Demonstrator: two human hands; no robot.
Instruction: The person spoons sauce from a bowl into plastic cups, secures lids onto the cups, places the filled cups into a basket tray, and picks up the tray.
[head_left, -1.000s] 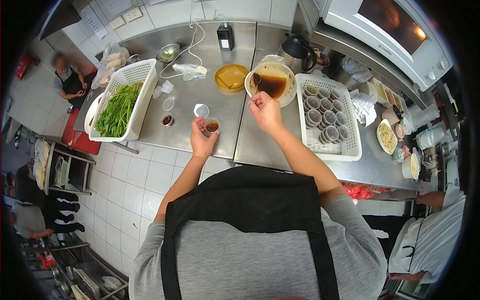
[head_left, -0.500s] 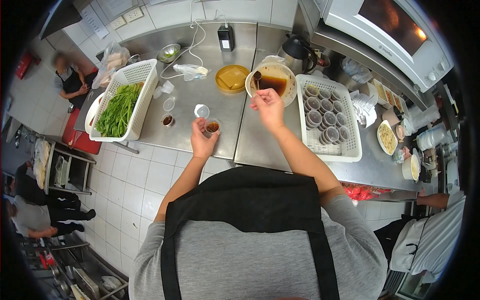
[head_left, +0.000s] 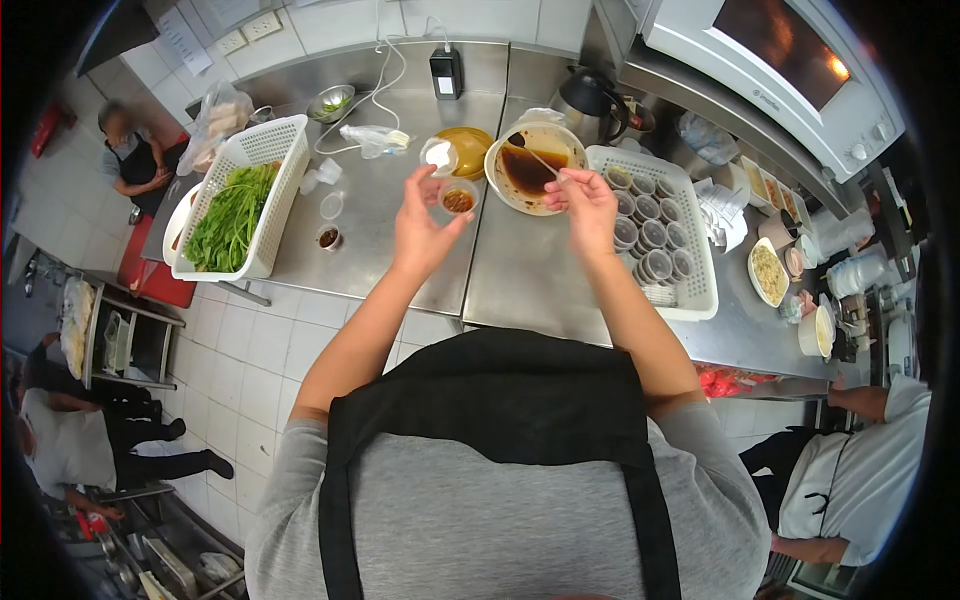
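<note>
My left hand (head_left: 425, 232) is around a small clear cup of reddish-brown sauce (head_left: 459, 201), joined to an open lid (head_left: 439, 155) above it. Between the fingers of my right hand (head_left: 588, 208) is the handle of a spoon (head_left: 538, 158), whose dark bowl end lies at the far left rim of a large bowl (head_left: 497, 180) of brown liquid. A yellow-brown dish (head_left: 478, 150) stands just left of that bowl. Another small cup with dark sauce (head_left: 328, 237) sits on the steel table, with a clear lid (head_left: 331, 206) beyond it.
Right of the bowl, a white basket (head_left: 703, 262) holds several lidded cups. A basket of green leaves (head_left: 262, 240) stands left. Behind are a black kettle (head_left: 590, 100) and a cable (head_left: 395, 90). Other people stand at left and right.
My left hand has moved the cup and its lid up and right, toward the bowl. My right hand has shifted right, and the spoon now slants across the bowl. A person at left has moved.
</note>
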